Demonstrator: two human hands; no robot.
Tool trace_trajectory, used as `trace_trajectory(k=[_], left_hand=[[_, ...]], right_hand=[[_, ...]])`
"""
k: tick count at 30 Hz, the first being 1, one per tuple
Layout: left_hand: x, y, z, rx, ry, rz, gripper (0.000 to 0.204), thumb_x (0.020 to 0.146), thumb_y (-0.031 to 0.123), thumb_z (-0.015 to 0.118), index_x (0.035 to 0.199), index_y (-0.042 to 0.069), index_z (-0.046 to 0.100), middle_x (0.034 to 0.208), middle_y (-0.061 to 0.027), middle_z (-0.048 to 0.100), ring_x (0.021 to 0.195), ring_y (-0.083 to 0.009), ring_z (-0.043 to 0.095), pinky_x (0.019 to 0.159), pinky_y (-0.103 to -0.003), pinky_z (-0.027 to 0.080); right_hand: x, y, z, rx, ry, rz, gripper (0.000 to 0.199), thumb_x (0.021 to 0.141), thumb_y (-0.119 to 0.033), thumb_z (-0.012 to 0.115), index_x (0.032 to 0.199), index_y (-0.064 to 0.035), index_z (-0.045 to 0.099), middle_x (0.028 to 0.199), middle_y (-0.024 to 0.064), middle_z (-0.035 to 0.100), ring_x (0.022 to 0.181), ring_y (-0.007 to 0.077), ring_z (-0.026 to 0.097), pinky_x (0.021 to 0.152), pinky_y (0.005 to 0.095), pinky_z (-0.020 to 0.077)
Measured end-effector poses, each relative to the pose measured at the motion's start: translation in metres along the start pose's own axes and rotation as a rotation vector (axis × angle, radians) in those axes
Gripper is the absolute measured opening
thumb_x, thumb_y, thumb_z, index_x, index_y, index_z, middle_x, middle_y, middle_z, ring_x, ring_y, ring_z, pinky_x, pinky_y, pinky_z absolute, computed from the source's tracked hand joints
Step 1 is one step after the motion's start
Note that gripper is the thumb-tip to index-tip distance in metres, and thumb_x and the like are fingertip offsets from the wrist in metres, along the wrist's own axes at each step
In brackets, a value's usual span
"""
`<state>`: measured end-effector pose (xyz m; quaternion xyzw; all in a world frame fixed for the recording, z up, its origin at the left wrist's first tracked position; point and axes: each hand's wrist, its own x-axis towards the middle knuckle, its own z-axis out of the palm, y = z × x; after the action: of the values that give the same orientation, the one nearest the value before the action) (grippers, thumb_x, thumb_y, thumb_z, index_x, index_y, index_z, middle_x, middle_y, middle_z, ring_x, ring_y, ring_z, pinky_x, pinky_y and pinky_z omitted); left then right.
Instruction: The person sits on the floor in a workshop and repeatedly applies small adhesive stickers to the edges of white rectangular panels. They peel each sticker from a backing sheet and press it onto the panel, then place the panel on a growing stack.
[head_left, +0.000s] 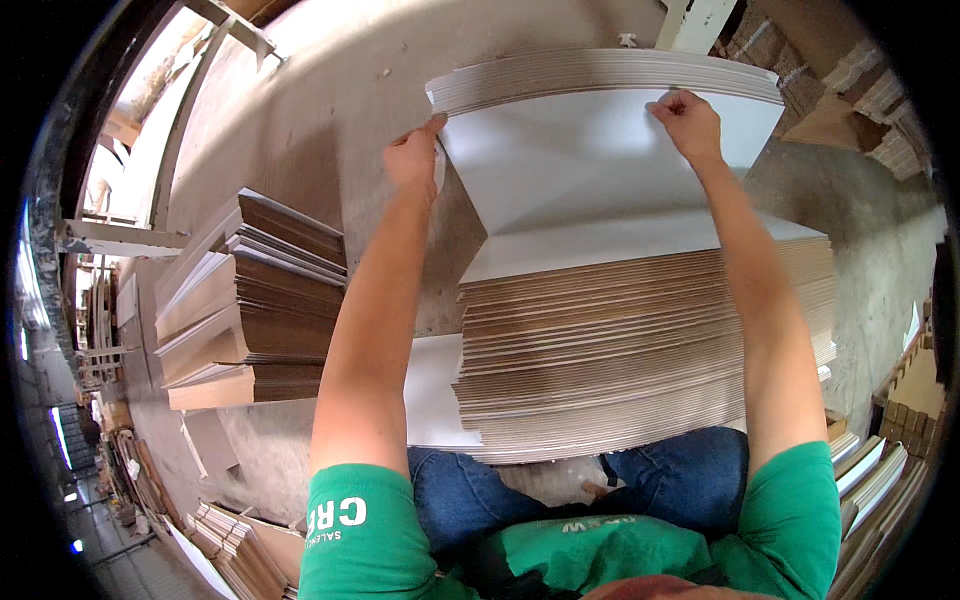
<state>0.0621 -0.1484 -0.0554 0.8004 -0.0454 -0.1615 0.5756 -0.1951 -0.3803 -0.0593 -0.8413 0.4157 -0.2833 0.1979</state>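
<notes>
A large white cardboard sheet [560,150] rises behind a stack of folded brown-and-white cardboard [640,330] in front of my knees. Its lower part bends at a crease and lies over the top of that stack. My left hand [412,160] is closed at the sheet's far left corner, thumb along the edge. Over the far right part of the white face, my right hand [692,125] is closed, with thumb and fingertips together; whether it pinches the sheet's edge is hard to see. Behind the sheet, a layered row of white cardboard edges [600,75] stands along the far side.
To the left on the concrete floor stands a fanned stack of folded cardboard [250,310]. White-painted metal posts and rails [125,238] are at far left, and another post [690,25] stands at the far end. More cardboard bundles [850,100] lie at far right and lower right.
</notes>
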Motion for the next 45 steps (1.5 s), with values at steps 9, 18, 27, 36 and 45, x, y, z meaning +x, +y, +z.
trace_trajectory(k=[9,18,27,36,45], left_hand=[[-0.002,0.010,-0.030,-0.059,-0.356,-0.035,0.043,0.064,0.030,0.068,0.086,-0.007,0.063,0.094,-0.0161,0.059,0.090,-0.0262,0.053,0.080,-0.035,0.040],[0.000,0.005,0.002,0.110,0.005,0.052,0.055,0.070,0.043,0.069,0.094,-0.007,0.063,0.095,-0.0198,0.062,0.090,-0.0245,0.059,0.081,-0.031,0.043],[0.006,-0.004,-0.035,0.029,-0.294,0.072,0.059,0.067,0.037,0.073,0.104,-0.006,0.058,0.102,-0.0203,0.059,0.097,-0.0251,0.056,0.083,-0.032,0.042],[-0.005,0.010,-0.006,0.109,-0.043,-0.040,0.059,0.067,0.038,0.073,0.100,-0.008,0.058,0.098,-0.0153,0.060,0.088,-0.0245,0.056,0.079,-0.033,0.042],[-0.007,0.018,-0.013,-0.136,-0.134,-0.202,0.056,0.057,0.020,0.069,0.107,-0.002,0.055,0.109,-0.0171,0.054,0.104,-0.0268,0.047,0.090,-0.035,0.033]], right_hand=[[0.021,-0.022,-0.026,0.650,-0.276,0.047,0.027,0.071,-0.008,0.066,0.094,-0.0009,0.053,0.077,0.0053,0.060,0.068,0.0125,0.056,0.060,0.0242,0.0468],[-0.001,0.007,0.039,-0.352,0.225,-0.384,0.029,0.071,-0.015,0.062,0.094,-0.0060,0.048,0.071,0.0138,0.060,0.065,0.0331,0.058,0.063,0.0402,0.0485],[0.019,-0.012,-0.054,0.780,-0.204,0.105,0.019,0.075,-0.016,0.068,0.079,-0.0067,0.053,0.080,0.0024,0.058,0.072,0.0108,0.054,0.064,0.0245,0.0456],[0.007,-0.012,0.024,-0.210,-0.041,-0.307,0.030,0.070,-0.003,0.055,0.099,-0.0048,0.046,0.096,0.0181,0.053,0.085,0.0351,0.056,0.075,0.0433,0.0480],[0.021,0.022,-0.042,0.220,0.217,0.245,0.030,0.071,-0.029,0.070,0.080,-0.0033,0.056,0.072,0.0081,0.057,0.068,0.0181,0.054,0.064,0.0284,0.0450]])
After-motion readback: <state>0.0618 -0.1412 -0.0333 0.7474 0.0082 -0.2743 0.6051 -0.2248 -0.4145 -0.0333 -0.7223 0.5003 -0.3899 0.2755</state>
